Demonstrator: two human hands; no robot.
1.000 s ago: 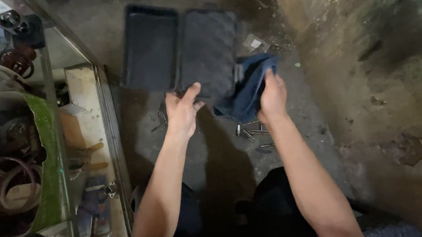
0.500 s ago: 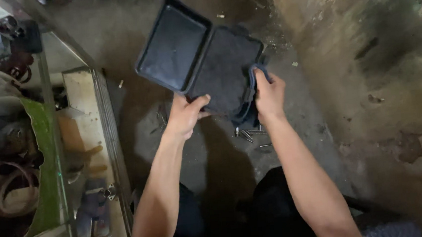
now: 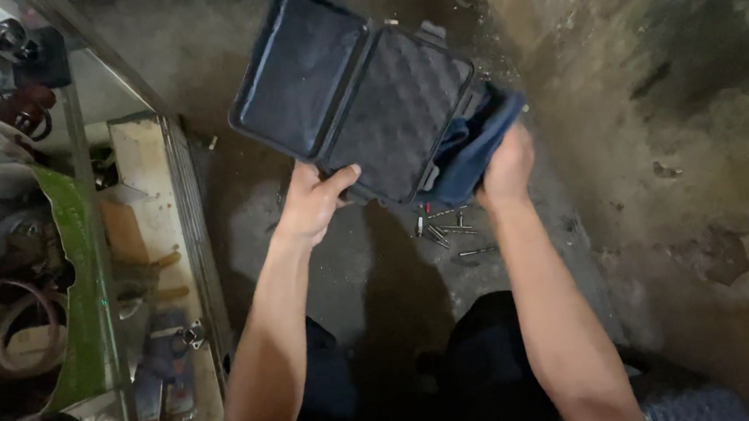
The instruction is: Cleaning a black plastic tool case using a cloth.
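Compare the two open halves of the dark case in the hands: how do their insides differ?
The left half of the case has a smooth, recessed lining; the right half is filled with bumpy egg-crate foam. The left hand grips the right half's lower edge, while the left half hangs free, tilted upward. The right hand presses a blue cloth against the right half only. Both are dark, rectangular and similar in size.

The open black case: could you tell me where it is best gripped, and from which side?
Probably the near rim of the foam-lined half of the case, from below: it is open and tilted, and the left hand pinches there.
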